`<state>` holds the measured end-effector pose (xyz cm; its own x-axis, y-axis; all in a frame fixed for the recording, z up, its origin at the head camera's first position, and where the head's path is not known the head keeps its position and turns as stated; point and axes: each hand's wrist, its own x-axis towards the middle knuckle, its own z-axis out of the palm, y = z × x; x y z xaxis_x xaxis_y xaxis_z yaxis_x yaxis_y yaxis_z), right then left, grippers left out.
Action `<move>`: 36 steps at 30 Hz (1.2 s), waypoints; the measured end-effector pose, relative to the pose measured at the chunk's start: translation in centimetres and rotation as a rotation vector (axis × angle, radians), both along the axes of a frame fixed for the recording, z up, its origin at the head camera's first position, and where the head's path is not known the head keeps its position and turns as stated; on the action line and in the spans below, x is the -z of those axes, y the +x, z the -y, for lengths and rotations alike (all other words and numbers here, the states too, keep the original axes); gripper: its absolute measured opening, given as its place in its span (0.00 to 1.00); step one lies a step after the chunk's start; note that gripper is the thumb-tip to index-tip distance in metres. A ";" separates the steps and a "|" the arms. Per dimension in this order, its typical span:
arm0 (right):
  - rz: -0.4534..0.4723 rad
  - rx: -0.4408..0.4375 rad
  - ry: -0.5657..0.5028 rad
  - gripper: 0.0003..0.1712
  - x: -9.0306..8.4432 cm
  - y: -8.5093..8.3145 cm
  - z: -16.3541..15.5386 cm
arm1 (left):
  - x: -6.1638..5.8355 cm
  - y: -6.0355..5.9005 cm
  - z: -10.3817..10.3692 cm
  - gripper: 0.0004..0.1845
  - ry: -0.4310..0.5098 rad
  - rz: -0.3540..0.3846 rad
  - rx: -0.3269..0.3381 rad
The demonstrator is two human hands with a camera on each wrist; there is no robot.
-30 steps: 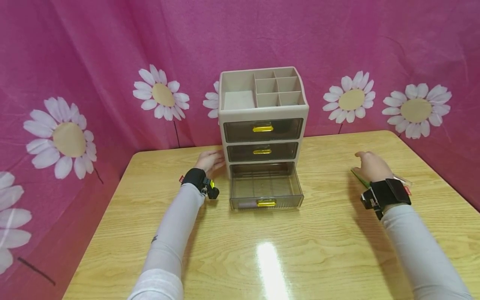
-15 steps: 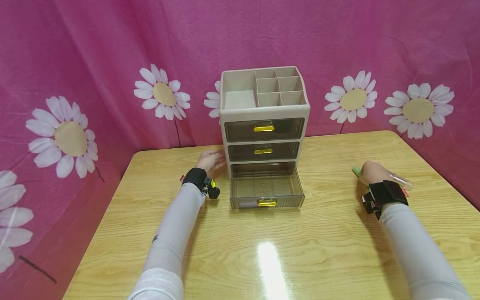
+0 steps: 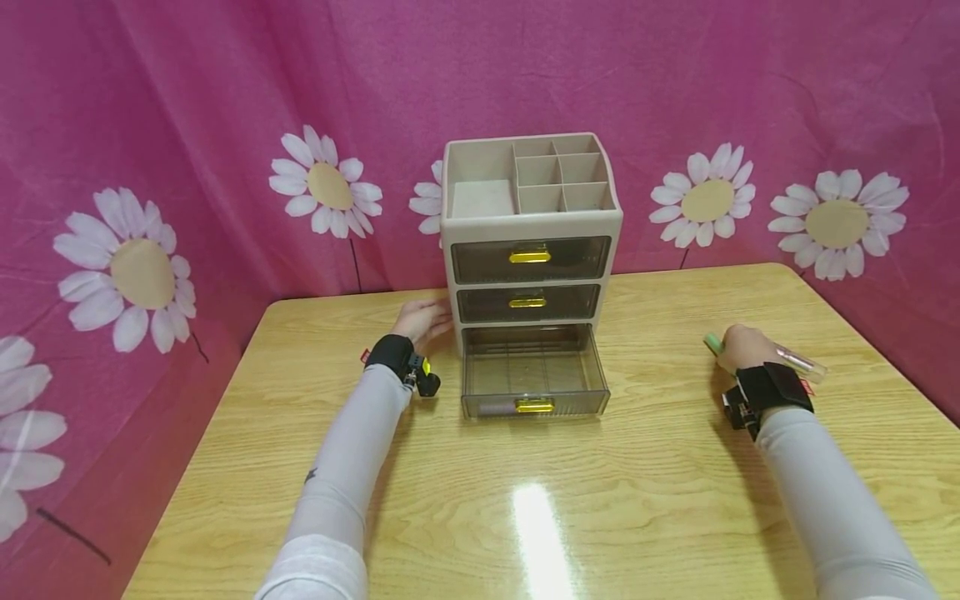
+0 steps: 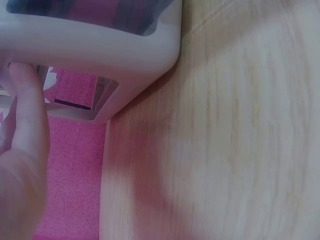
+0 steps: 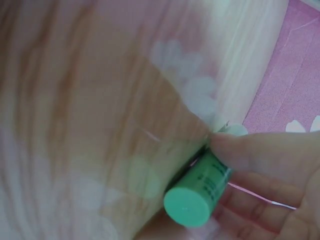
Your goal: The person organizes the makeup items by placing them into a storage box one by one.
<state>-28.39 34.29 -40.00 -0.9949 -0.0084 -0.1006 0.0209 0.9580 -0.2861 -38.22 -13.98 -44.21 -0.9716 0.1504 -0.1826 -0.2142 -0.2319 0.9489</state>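
My right hand (image 3: 738,346), well right of the open bottom drawer (image 3: 534,375), has its fingers (image 5: 260,187) curled round the green-capped tube (image 5: 197,192), cap pointing drawerward, while my left hand (image 3: 422,321) rests flat against the organizer (image 3: 528,225).

bright overhead light | glare on table (image 3: 540,533) | wrist views blurred

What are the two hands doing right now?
Left hand: open, fingers resting against the drawer organizer.
Right hand: gripping a green-capped tube.
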 end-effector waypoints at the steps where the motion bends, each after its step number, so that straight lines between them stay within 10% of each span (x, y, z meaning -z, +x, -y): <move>1: 0.000 -0.002 0.002 0.08 0.0 0.0 0.0 | 1.6 -1.4 0.5 0.21 0.025 -0.014 0.017; 14: -0.067 -0.049 -0.042 0.13 -1.9 0.3 1.1 | 18.1 -17.2 4.6 0.27 0.106 0.000 0.028; 16: -0.104 -0.071 -0.066 0.16 -2.9 0.5 1.7 | 18.5 -17.5 4.7 0.27 0.103 -0.014 0.041; 19: -0.163 -0.126 -0.082 0.18 -4.6 1.0 3.1 | 16.5 -15.5 4.2 0.26 0.092 -0.011 0.038; 25: -0.211 -0.256 -0.115 0.16 -8.2 2.3 7.0 | 0.3 -0.6 -0.2 0.23 -0.064 0.024 -0.025; 28: -0.194 -0.328 -0.146 0.15 -9.3 2.7 8.9 | -5.5 4.5 -1.7 0.23 -0.124 0.060 -0.032; 32: -0.163 -0.397 -0.172 0.14 -10.2 2.9 11.3 | -7.7 6.5 -2.2 0.24 -0.128 0.077 -0.018; 36: -0.165 -0.481 -0.176 0.11 -10.4 2.8 13.8 | -5.8 5.1 -1.8 0.23 -0.103 0.057 -0.036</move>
